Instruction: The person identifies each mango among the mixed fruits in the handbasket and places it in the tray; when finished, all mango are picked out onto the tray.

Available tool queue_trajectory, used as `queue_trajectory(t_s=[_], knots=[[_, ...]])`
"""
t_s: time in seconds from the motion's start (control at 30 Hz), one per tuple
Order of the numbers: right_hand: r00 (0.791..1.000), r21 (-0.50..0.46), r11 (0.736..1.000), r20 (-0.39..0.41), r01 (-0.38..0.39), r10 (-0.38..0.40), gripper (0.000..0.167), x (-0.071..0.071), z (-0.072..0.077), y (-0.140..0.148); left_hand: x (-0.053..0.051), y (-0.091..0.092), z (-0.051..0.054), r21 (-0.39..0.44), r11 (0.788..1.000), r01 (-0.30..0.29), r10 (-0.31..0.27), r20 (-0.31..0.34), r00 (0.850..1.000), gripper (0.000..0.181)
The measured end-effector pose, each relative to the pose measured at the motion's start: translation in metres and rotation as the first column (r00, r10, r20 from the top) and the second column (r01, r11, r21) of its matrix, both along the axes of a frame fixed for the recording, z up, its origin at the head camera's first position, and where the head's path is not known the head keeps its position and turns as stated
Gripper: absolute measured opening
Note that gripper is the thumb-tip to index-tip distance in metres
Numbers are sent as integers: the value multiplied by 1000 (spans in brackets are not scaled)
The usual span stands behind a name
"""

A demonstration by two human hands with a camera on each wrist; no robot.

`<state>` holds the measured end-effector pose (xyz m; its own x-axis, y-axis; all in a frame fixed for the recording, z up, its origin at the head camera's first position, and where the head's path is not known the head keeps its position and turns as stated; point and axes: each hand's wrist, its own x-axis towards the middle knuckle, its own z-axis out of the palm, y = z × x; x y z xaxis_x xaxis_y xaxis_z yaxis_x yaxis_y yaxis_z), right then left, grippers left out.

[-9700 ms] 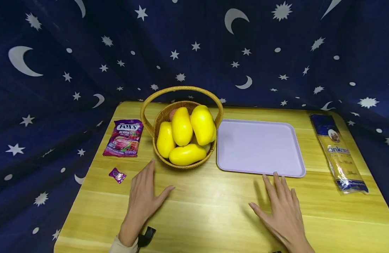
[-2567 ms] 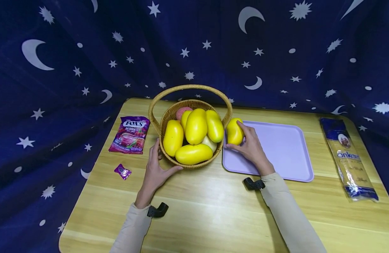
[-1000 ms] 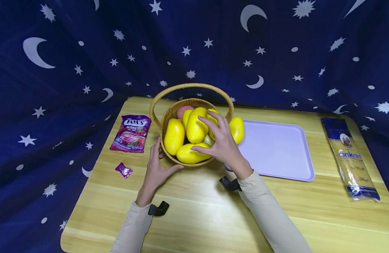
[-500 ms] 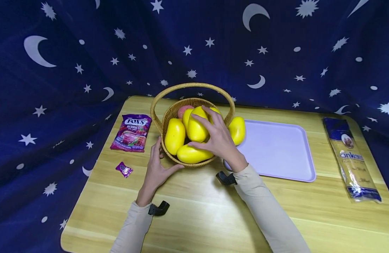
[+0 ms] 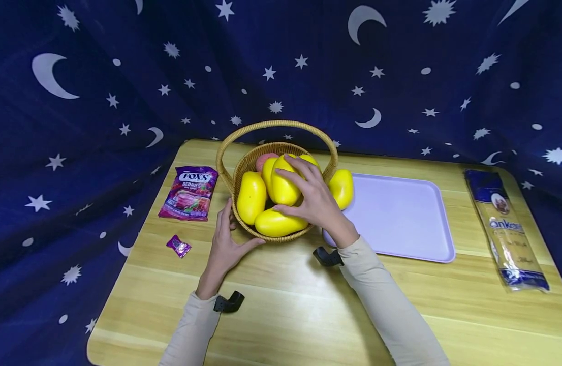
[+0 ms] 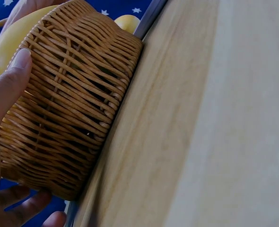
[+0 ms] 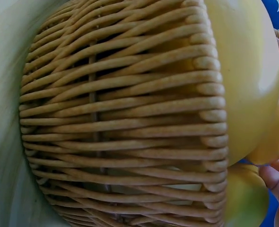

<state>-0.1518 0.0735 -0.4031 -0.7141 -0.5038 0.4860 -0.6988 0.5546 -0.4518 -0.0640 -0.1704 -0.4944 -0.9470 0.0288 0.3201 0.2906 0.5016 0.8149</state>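
Head view: right hand [image 5: 315, 201] holds the uppermost mango [image 5: 283, 187], which sits in the basket; its fingers cover the fruit's right side and partly mask another mango [image 5: 310, 161] just beyond. Ahead of that hand, a pinkish round item [image 5: 267, 160] is largely covered; kind unclear. Left hand [image 5: 226, 246] spans wide, gripping the wicker basket [image 6: 78, 94]; some fingers are hidden behind the wall. In the left wrist view this hand is cropped at the frame edge; in the right wrist view only bits of the right hand show. Weave: rounded strands, ribbed. Mangoes: smooth, oblong, yellow. Right of the right hand, a lilac tray [image 5: 400, 218], flat, rounded corners, carries one mango [image 5: 342, 189]. Left of the left hand: crinkled, glossy candy bag [image 5: 190, 193].
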Motion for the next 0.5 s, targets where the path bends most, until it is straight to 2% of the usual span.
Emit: queue_trajectory(t_s=[0.27, 0.4, 0.5], knots=[[998, 47, 998, -54, -34, 36, 75, -1, 5, -1, 1, -1, -2, -9, 1000, -1, 1, -13, 1000, 125], [996, 27, 998, -68, -57, 59, 75, -1, 5, -1, 1, -1, -1, -7, 1000, 1, -1, -15, 1000, 126], [995, -8, 996, -50, -84, 84, 74, -2, 3, -2, 1, -1, -1, -4, 1000, 3, -3, -18, 1000, 126]])
